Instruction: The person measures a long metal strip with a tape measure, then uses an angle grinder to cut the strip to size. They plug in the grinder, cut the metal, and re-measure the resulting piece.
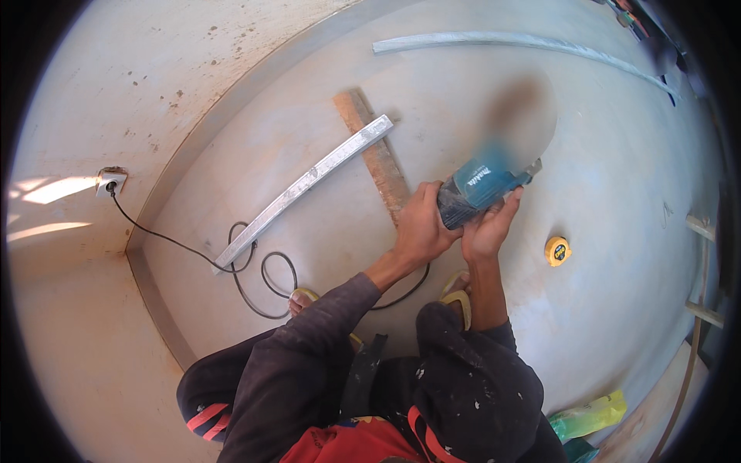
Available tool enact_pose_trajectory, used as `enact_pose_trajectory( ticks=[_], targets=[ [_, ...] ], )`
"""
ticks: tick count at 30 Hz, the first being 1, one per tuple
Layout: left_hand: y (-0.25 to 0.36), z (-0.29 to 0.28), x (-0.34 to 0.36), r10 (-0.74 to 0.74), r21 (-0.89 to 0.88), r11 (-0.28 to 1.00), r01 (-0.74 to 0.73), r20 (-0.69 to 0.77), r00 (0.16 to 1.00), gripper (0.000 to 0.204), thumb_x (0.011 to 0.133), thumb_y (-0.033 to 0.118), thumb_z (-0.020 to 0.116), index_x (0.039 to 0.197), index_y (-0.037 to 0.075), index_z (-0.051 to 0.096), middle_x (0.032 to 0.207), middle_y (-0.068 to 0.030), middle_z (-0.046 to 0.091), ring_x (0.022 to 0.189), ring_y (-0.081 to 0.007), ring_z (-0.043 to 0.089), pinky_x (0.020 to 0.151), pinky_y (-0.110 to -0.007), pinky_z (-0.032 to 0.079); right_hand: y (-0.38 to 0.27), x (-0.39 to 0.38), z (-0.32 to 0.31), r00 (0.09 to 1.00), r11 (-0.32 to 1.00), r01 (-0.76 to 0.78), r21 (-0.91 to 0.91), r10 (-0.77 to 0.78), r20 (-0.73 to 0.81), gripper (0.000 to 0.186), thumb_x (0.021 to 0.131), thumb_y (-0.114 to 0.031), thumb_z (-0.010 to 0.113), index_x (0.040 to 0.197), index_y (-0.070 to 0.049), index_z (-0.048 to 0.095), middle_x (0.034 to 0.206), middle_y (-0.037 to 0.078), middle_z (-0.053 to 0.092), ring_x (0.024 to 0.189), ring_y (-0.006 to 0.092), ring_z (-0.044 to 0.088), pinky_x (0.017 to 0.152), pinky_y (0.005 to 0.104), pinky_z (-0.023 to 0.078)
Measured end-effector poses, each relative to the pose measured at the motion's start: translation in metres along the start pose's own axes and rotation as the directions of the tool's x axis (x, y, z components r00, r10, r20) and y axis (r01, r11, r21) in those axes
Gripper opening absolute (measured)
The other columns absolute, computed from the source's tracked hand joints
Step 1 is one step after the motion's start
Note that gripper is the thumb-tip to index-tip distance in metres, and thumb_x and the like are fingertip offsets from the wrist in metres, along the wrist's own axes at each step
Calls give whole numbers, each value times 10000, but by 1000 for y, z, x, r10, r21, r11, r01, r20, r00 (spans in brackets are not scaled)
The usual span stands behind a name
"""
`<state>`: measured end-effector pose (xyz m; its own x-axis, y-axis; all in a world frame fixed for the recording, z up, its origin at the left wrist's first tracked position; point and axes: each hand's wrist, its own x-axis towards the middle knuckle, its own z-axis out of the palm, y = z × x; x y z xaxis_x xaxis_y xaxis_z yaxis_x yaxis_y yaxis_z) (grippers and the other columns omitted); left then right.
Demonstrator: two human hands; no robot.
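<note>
A teal-and-black corded power tool (480, 185) is held up off the floor, tilted away from me. My left hand (423, 224) is closed at the left side of its black rear end. From below and the right, my right hand (492, 228) grips its body, with the thumb up along the side. A small metal part juts out at the tool's right. Its far end is lost in a brownish blur, so the exact kind of tool cannot be made out. Beyond my left hand, a silvery metal bar (309, 189) rests across a wooden plank (378, 166).
A black cord (166, 238) runs from a wall socket (110, 184) and loops on the floor by my left foot. A yellow tape measure (557, 251) lies to the right. Another metal bar (494, 38) lies at the back. A yellow-green bag (590, 417) is at lower right.
</note>
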<state>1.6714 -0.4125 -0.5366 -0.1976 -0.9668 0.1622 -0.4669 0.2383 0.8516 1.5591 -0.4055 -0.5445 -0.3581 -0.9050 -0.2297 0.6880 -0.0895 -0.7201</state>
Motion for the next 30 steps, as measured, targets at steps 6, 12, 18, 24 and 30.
enact_pose_trajectory(
  ticks=[6, 12, 18, 24, 30],
  targets=[
    [-2, 7, -7, 81, 154, 985, -83, 19, 997, 622, 610, 190, 816, 1103, -21, 500, 1006, -180, 563, 885, -389, 594, 722, -434, 494, 2, -10, 1, 985, 945, 172, -278, -163, 56, 531, 881, -228, 625, 1311, -16, 396, 1167, 139, 540, 1101, 310, 568, 988, 419, 446],
    [20, -4, -6, -62, 65, 997, 48, 239, 969, 678, 628, 202, 811, 1155, -31, 454, 1053, -227, 522, 934, -386, 590, 756, -422, 491, -14, -8, -18, 998, 994, -12, -108, 19, 63, 530, 836, -188, 631, 1276, 8, 409, 1167, 144, 533, 1189, 324, 530, 1015, 437, 434],
    [28, -39, 25, -266, -316, 688, 653, 727, 633, 769, 660, 308, 829, 1212, -83, 462, 1152, -211, 552, 1029, -267, 593, 834, -357, 472, -14, -9, -32, 957, 987, -141, -75, 155, 246, 672, 806, -388, 620, 1303, 15, 413, 1290, 184, 510, 1285, 287, 435, 1061, 419, 377],
    [27, -47, 23, -169, -408, 673, 617, 727, 665, 635, 634, 250, 810, 1116, -71, 551, 969, -137, 624, 916, -207, 603, 798, -318, 476, -11, -14, -8, 921, 973, -143, -182, 198, 335, 761, 787, -433, 640, 1343, 25, 395, 1349, 181, 481, 1245, 263, 463, 1054, 389, 358],
    [33, -105, 21, -337, -226, 800, 556, 597, 728, 610, 613, 185, 766, 1109, -83, 533, 910, -129, 628, 834, -188, 604, 747, -308, 482, 16, -4, -1, 789, 911, -210, -354, 372, 490, 714, 853, -455, 603, 1341, 31, 417, 1300, 143, 510, 1222, 252, 482, 1051, 379, 344]
  ],
)
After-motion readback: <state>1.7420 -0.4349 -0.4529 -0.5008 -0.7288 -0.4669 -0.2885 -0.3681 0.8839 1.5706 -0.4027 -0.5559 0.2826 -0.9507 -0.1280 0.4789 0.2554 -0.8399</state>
